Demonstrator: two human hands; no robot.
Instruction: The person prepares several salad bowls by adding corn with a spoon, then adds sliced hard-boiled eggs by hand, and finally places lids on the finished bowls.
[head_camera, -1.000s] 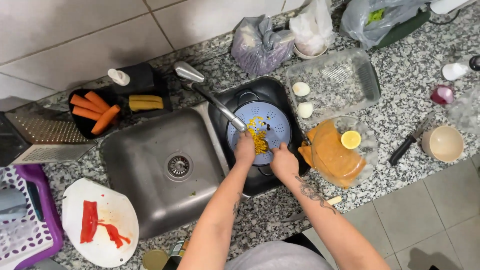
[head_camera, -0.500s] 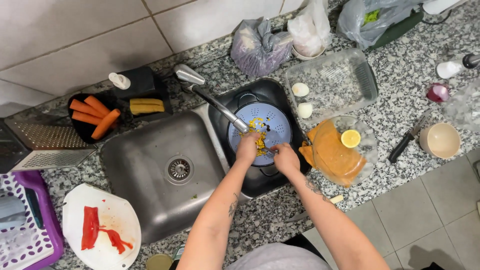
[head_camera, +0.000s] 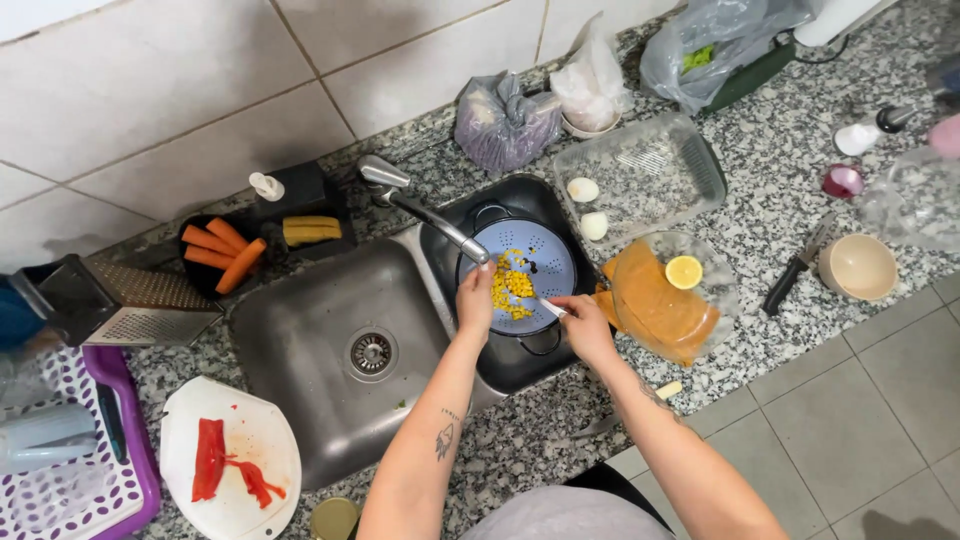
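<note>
Colander of corn, in sink.
I am steadying its rim, left hand; right hand pinching a utensil; probably light, wet, slippery.

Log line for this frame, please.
left hand: on colander rim | right hand: holds utensil over corn | colander in small sink

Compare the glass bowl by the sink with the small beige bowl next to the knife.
The glass bowl is clear and larger; the beige bowl is opaque and smaller. The glass bowl holds an orange cloth and a lemon half; the beige bowl looks empty. Both sit upright on the granite counter.
</note>
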